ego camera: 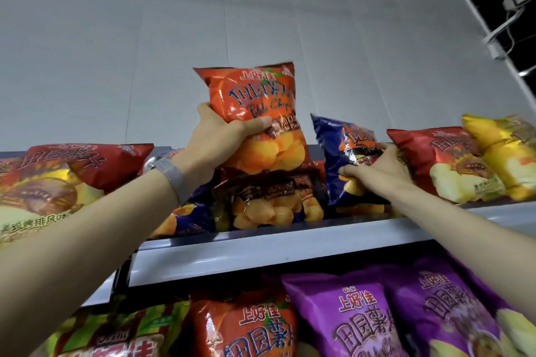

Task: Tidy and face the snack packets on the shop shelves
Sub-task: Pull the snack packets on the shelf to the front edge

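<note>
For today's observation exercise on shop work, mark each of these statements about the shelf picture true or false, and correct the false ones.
1. The left hand grips an orange potato chip bag. True.
2. The right hand holds a purple bag. False: it grips a dark blue chip bag.
3. A watch is on the left wrist. True.
4. Purple chip bags sit on the top shelf. False: they sit under the top shelf edge.

An orange potato chip packet [255, 113] stands upright at 12 o'clock above the top shelf pile; a dark blue packet [342, 159] leans at 3 o'clock beside it.
</note>
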`<control>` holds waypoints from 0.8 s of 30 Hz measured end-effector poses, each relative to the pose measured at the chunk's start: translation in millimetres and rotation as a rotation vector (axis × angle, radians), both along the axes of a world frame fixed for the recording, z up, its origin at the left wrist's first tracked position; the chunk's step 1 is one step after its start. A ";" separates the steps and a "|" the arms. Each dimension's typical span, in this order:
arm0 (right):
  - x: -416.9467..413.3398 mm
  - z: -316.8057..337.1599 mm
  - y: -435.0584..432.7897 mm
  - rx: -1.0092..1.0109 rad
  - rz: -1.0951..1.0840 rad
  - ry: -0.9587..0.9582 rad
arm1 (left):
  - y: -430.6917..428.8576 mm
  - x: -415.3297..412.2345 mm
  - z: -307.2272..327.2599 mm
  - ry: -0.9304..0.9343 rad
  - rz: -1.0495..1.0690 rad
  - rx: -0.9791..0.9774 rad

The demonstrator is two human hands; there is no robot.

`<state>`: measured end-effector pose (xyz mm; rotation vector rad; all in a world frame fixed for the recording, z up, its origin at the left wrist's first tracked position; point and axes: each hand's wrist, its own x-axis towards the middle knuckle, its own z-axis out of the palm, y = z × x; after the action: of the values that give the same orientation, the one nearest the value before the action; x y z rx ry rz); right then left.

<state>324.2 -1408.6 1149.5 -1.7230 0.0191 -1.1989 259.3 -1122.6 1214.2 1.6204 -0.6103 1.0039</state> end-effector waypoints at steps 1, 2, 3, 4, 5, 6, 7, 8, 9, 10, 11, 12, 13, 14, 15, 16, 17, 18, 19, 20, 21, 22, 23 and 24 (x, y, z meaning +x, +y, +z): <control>-8.6 -0.4 6.6 0.023 0.017 -0.054 | 5.1 -4.5 4.1 -0.028 -0.031 -0.050; -17.0 -1.6 15.0 0.040 0.037 -0.090 | 10.0 -9.4 7.7 -0.054 -0.064 -0.102; -24.4 -3.8 25.5 0.044 0.051 -0.114 | 14.2 -14.5 12.2 -0.084 -0.098 -0.148; -31.0 -6.7 37.1 0.036 0.049 -0.123 | 17.8 -18.9 16.6 -0.123 -0.123 -0.185; -37.8 -10.5 50.0 0.014 0.032 -0.123 | 20.2 -23.0 20.6 -0.169 -0.140 -0.214; -42.7 -15.1 63.0 -0.015 0.015 -0.119 | 21.1 -27.5 23.4 -0.213 -0.145 -0.236; -46.9 -20.2 76.9 -0.050 0.009 -0.126 | 20.1 -31.8 25.2 -0.250 -0.148 -0.251; -50.5 -25.8 91.0 -0.084 0.012 -0.136 | 17.4 -36.0 25.6 -0.280 -0.154 -0.254; -52.9 -31.4 105.6 -0.114 0.021 -0.143 | 12.8 -39.9 25.2 -0.304 -0.167 -0.250; -53.7 -37.3 119.7 -0.139 0.027 -0.144 | 6.7 -43.8 24.0 -0.327 -0.187 -0.240; -52.7 -43.2 133.1 -0.171 0.024 -0.139 | -0.3 -47.2 22.8 -0.349 -0.211 -0.228; -50.4 -48.5 144.8 -0.219 0.006 -0.124 | -8.4 -50.9 20.7 -0.370 -0.237 -0.209; -47.3 -52.6 154.2 -0.283 -0.026 -0.107 | -17.3 -53.6 19.2 -0.387 -0.258 -0.186; -44.6 -55.5 160.3 -0.348 -0.061 -0.092 | -26.8 -55.9 17.5 -0.397 -0.274 -0.157; -42.6 -56.7 162.8 -0.393 -0.082 -0.082 | -37.0 -58.0 15.6 -0.398 -0.284 -0.125; -42.4 -56.9 162.4 -0.414 -0.085 -0.073 | -47.3 -59.2 14.0 -0.393 -0.286 -0.096; -43.1 -56.3 159.7 -0.424 -0.071 -0.064 | -57.2 -60.5 11.6 -0.383 -0.282 -0.063; -44.5 -56.4 155.8 -0.439 -0.053 -0.054 | -67.4 -58.8 9.6 -0.367 -0.263 -0.029; -45.9 -58.0 150.9 -0.471 -0.044 -0.040 | -77.4 -55.9 7.5 -0.341 -0.240 0.005; -47.9 -61.0 145.1 -0.515 -0.050 -0.029 | -87.6 -51.0 5.3 -0.311 -0.219 0.033; -50.0 -64.9 138.2 -0.558 -0.059 -0.026 | -98.2 -44.5 2.4 -0.281 -0.206 0.054; -51.3 -69.2 129.6 -0.592 -0.067 -0.035 | -108.3 -36.6 -0.4 -0.248 -0.188 0.076; -52.5 -73.4 119.2 -0.620 -0.078 -0.048 | -118.0 -28.2 -2.6 -0.213 -0.172 0.099; -53.0 -77.8 106.4 -0.643 -0.092 -0.063 | -127.0 -19.6 -4.8 -0.180 -0.156 0.118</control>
<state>271.2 -1302.2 1071.7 -2.2509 -0.3645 -1.4234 239.7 -1249.6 1209.5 1.5670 -0.9194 1.0201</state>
